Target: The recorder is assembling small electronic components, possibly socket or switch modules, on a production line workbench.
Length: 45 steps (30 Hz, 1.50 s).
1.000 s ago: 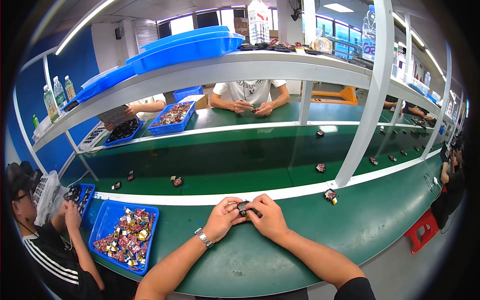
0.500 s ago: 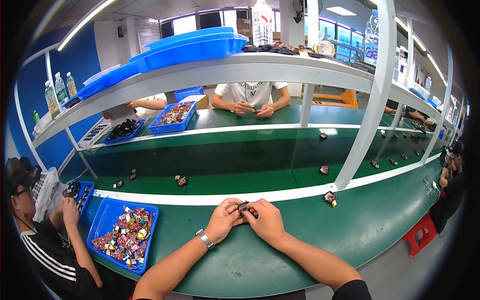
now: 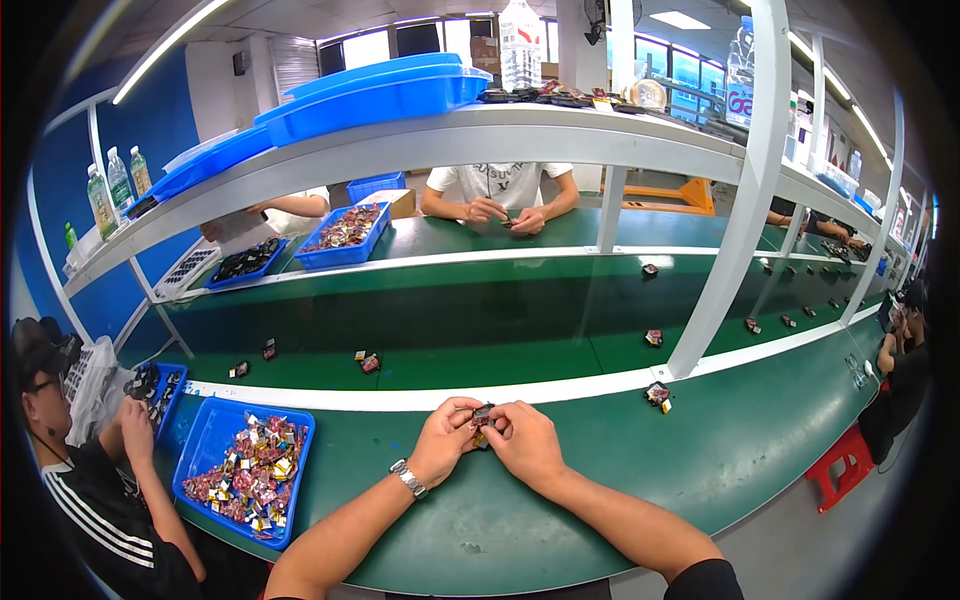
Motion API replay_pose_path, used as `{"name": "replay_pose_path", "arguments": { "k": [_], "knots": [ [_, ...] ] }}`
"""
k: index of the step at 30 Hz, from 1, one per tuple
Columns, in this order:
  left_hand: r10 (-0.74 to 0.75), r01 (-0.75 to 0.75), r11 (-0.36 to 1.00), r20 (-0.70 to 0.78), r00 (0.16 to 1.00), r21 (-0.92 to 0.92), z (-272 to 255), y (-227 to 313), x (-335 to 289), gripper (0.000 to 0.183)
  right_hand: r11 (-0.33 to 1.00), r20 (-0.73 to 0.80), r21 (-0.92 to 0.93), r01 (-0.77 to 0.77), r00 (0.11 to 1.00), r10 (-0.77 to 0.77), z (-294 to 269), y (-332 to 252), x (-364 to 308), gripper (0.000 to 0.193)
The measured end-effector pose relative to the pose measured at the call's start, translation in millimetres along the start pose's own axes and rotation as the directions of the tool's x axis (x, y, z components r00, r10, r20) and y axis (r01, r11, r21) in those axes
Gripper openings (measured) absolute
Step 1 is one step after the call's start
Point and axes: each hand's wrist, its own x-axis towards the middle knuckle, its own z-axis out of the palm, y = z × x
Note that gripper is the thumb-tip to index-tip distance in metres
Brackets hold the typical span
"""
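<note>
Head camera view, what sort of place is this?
Probably a small-parts assembly workshop: a long green conveyor-like belt with small parts lying along it, a blue bin heaped with small components, and a person working across the belt.

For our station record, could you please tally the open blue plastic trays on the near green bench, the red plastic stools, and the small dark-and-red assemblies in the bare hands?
Open blue plastic trays: 2
Red plastic stool: 1
Small dark-and-red assembly, between left hand and right hand: 1
Total: 4
</note>
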Motion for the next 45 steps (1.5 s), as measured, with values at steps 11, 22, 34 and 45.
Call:
{"name": "replay_pose_path", "arguments": {
  "k": [11,22,34,45],
  "knots": [
    [0.028,-0.028,0.999,-0.008,1.000,0.027,-2.8,-2.4,1.4,0.027,0.993,-0.067,0.008,0.119,0.991,-0.118,7.7,-0.9,-6.4,0.019],
    [-0.015,0.016,1.000,-0.021,1.000,0.024,-3.7,-0.6,1.0,0.030,0.991,-0.098,-0.011,0.130,0.987,-0.131,-3.4,-1.9,-0.4,0.019],
    [-0.009,0.009,1.000,-0.013,1.000,0.013,-2.3,0.5,0.4,0.026,0.995,-0.059,0.089,0.047,0.997,-0.042,-3.8,8.0,2.6,0.011],
    [-0.003,0.003,1.000,-0.017,1.000,0.005,-1.3,1.1,-0.3,0.026,0.940,-0.073,-0.204,0.272,0.954,-0.291,-4.8,5.9,0.4,0.009]
  ]
}}
